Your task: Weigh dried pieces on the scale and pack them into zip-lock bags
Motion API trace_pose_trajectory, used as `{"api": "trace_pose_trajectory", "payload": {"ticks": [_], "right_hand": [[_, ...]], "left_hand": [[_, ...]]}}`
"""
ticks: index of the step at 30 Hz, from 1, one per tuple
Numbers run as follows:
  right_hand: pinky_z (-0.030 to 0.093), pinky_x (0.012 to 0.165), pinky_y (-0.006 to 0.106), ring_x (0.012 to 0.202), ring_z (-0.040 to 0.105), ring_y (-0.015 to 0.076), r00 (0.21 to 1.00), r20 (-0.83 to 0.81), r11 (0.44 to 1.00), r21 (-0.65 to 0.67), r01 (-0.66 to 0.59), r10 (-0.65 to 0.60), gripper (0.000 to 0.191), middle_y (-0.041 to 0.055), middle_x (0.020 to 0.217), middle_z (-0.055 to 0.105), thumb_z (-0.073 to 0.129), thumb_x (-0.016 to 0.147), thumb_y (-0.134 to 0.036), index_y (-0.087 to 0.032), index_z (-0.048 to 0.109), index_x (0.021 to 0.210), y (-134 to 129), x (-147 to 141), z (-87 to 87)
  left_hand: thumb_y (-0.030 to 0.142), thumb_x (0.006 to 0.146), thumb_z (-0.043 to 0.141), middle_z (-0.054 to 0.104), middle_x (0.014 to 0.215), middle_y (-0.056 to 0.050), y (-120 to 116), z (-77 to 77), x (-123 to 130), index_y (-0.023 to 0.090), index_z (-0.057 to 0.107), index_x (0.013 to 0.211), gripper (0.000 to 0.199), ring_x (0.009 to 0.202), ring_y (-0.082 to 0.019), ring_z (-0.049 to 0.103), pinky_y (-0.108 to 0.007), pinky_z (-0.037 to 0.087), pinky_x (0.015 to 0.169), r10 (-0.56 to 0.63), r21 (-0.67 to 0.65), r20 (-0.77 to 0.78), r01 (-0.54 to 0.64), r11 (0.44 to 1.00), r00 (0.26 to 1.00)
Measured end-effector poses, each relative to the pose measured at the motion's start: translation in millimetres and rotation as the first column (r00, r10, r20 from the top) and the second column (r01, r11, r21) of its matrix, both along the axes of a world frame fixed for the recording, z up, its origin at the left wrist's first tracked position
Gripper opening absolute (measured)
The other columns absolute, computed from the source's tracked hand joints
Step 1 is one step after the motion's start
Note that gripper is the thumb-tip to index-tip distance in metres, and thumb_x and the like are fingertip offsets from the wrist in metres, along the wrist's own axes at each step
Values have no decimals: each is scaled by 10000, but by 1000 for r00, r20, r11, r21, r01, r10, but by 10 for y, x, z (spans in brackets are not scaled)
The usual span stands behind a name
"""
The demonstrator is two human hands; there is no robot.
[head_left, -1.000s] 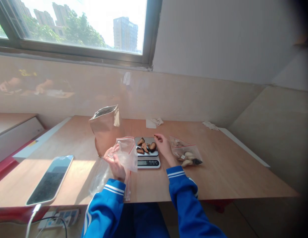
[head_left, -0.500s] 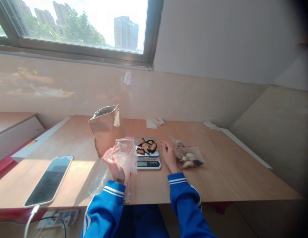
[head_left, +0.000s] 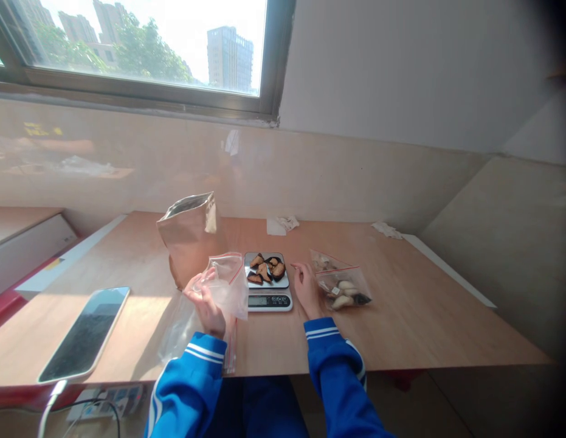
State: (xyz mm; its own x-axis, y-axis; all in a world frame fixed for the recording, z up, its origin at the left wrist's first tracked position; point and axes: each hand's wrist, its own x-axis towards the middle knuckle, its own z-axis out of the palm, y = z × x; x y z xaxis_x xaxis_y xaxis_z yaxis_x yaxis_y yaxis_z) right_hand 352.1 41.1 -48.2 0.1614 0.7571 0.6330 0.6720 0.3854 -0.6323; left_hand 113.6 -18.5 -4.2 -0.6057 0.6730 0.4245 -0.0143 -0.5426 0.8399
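Note:
My left hand (head_left: pixel 207 304) is closed on a clear zip bag (head_left: pixel 228 286) with a red seal line; no contents show in it. Just right of that bag stands a white kitchen scale (head_left: pixel 285 302), its plate bearing several brown dried slices (head_left: pixel 263 272) with dark edges. My right hand (head_left: pixel 306 289) rests at the scale's right side, fingers loosely curved and a little apart, with nothing visible in them. Close by on the right lies a filled zip bag (head_left: pixel 344 292) with pale, dark-tipped pieces inside.
Behind my left hand stands an opened brown pouch (head_left: pixel 189 237). More flat clear bags (head_left: pixel 177 331) lie under my left wrist. A phone (head_left: pixel 84 334) with a white cable (head_left: pixel 52 404) is at the table's left front. Paper scraps (head_left: pixel 276 226) lie along the back edge.
The whole view has shifted slightly, so things sit a little further left. My hands, the bags and the scale keep practically the same places relative to each other.

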Motion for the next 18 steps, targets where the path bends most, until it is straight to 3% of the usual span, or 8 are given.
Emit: {"api": "trace_pose_trajectory", "payload": {"ticks": [18], "right_hand": [[465, 871, 369, 959, 585, 205, 1000, 3, 1000, 28, -1, 1, 332, 99, 965, 652, 297, 971, -309, -193, 608, 965, -99, -98, 168]], "left_hand": [[355, 949, 356, 623, 1060, -133, -10, 30, -12, 185, 394, 1200, 305, 1051, -228, 595, -489, 405, 973, 30, -18, -62, -31, 999, 998]]}}
